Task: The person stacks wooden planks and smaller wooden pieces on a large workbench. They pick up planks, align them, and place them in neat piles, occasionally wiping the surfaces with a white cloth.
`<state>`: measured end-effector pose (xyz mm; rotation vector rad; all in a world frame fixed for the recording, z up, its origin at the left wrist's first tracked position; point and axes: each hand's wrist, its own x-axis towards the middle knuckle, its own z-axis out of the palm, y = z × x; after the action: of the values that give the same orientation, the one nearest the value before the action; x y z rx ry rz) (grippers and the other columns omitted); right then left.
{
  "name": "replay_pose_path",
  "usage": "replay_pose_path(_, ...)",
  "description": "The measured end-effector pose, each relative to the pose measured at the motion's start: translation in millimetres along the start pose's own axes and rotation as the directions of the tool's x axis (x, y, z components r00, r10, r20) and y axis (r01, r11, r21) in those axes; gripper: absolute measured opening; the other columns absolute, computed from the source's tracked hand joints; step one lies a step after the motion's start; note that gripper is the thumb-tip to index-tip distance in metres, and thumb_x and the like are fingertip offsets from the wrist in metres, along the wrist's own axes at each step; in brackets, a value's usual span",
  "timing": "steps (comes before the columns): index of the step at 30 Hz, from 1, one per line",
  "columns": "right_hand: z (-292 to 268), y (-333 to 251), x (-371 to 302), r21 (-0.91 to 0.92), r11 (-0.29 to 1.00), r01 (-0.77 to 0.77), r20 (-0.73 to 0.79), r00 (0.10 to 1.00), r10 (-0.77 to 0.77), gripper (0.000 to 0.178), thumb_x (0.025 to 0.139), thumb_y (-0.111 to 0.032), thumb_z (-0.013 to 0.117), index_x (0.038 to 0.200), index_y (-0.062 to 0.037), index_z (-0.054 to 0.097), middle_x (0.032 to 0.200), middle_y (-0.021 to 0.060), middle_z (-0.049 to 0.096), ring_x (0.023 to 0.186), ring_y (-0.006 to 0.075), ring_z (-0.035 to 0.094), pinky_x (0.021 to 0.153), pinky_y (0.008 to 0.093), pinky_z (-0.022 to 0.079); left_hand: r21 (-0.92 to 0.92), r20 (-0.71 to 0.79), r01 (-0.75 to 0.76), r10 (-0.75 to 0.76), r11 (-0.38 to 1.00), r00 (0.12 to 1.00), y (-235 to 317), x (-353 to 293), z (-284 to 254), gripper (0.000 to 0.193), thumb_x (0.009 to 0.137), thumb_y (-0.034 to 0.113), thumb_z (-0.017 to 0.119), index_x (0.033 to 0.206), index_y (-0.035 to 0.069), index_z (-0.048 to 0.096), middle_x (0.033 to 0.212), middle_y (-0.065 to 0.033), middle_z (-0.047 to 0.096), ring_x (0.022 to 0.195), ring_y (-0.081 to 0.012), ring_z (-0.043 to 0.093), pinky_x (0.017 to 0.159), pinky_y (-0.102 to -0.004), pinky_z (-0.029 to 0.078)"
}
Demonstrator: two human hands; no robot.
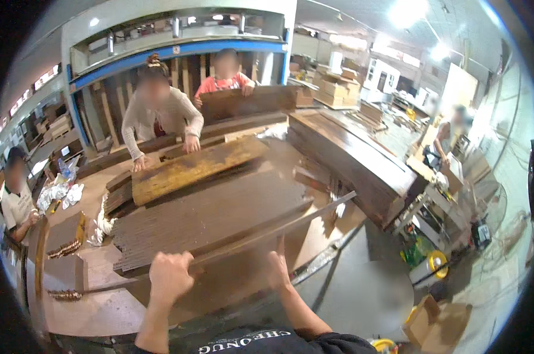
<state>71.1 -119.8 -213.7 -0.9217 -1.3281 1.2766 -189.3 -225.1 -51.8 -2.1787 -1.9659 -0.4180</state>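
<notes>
A long dark brown wooden board [225, 280] leans in front of me, its thin upper edge running toward the far right. My left hand [171, 275] is closed over this edge, the thumb side toward the right. My right hand [278, 268] is at the same board farther right, blurred, with one digit pointing up; its grip does not show. Just beyond lies a stack of dark brown slats or panels [214, 215]. Across the table, a person in a light knit top has both hands on a yellowish-brown stained board [199, 168].
A second person in red holds an upright dark panel [246, 106]. A long dark wooden case [355, 159] stands at right. White cloths [60, 193] lie on the table [96, 307] at left, near another person. At lower right are a white-and-yellow bucket [430, 268] and an opened cardboard box [435, 324].
</notes>
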Motion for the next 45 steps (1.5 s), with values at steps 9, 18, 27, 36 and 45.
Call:
replay_pose_path(9, 21, 9, -138, 0.889, 0.454, -0.059, -0.138, 0.911, 0.389, 0.051, 0.088, -0.040, 0.050, 0.128, -0.0079, 0.046, 0.126, 0.0093, 0.053, 0.115, 0.0296, 0.049, 0.098, 0.0467, 0.037, -0.473, 0.539, 0.071, 0.225, 0.878, 0.811, -10, -110, 67, 0.077, 0.066, 0.061, 0.068, 0.123, 0.011, 0.055, 0.121, -0.0138, 0.054, 0.115, -0.0303, 0.049, 0.097, -0.0395, 0.041)
replay_pose_path(18, 21, 106, -180, 0.838, 0.525, -0.152, -0.203, 0.806, 0.557, 0.039, 0.086, -0.028, 0.057, 0.116, -0.0036, 0.053, 0.113, 0.0122, 0.059, 0.106, 0.0315, 0.054, 0.093, 0.0470, 0.043, -0.120, 0.349, 0.220, -0.166, 0.968, 0.922, -101, -35, 208, 0.097, 0.063, 0.073, 0.062, 0.127, 0.003, 0.048, 0.128, -0.0174, 0.046, 0.122, -0.0310, 0.041, 0.104, -0.0445, 0.031)
replay_pose_path(27, 32, 71, -159, 0.903, 0.410, -0.125, -0.088, 0.882, 0.463, 0.035, 0.087, -0.029, 0.056, 0.113, -0.0051, 0.055, 0.110, 0.0102, 0.060, 0.099, 0.0309, 0.058, 0.088, 0.0459, 0.045, -0.191, 0.129, 0.172, -0.149, 0.966, 0.980, -82, -7, 106, 0.086, 0.045, 0.072, 0.073, 0.096, 0.005, 0.055, 0.081, -0.0124, 0.065, 0.078, -0.0283, 0.062, 0.076, -0.0394, 0.044)
replay_pose_path(36, 80, 32, -33, 0.346, 0.789, -0.507, 0.215, 0.862, 0.459, 0.046, 0.090, -0.033, 0.055, 0.123, -0.0017, 0.047, 0.121, 0.0107, 0.054, 0.101, 0.0213, 0.057, 0.081, 0.0318, 0.048, 0.118, -0.574, 0.025, 0.048, 0.993, 0.818, -51, -4, -92, 0.066, 0.054, 0.057, 0.076, 0.098, 0.012, 0.057, 0.087, -0.0056, 0.061, 0.082, -0.0265, 0.058, 0.071, -0.0375, 0.039)
replay_pose_path(45, 8, 1, -29, -0.657, 0.742, -0.136, 0.235, 0.898, 0.373, 0.036, 0.084, -0.030, 0.062, 0.104, 0.0001, 0.064, 0.103, 0.0121, 0.065, 0.094, 0.0212, 0.061, 0.080, 0.0327, 0.050, 0.286, -0.444, 0.050, 0.086, 0.957, 0.892, -75, -9, 15, 0.056, 0.070, 0.064, 0.060, 0.086, 0.010, 0.055, 0.079, -0.0039, 0.052, 0.075, -0.0235, 0.051, 0.066, -0.0361, 0.035)
